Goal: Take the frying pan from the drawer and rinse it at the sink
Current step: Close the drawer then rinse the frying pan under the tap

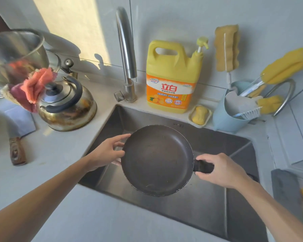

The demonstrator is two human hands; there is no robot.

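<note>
A dark non-stick frying pan hangs level over the steel sink, its inside facing up and dry-looking. My right hand grips its short black handle on the right side. My left hand holds the pan's left rim, fingers spread along the edge with some tucked under it. The tall steel faucet stands behind the sink's far left corner; no water runs from it.
A steel kettle sits left of the sink with an orange cloth beside it. A yellow detergent jug, a soap dish and a blue tub of brushes line the back edge. A knife handle lies on the left counter.
</note>
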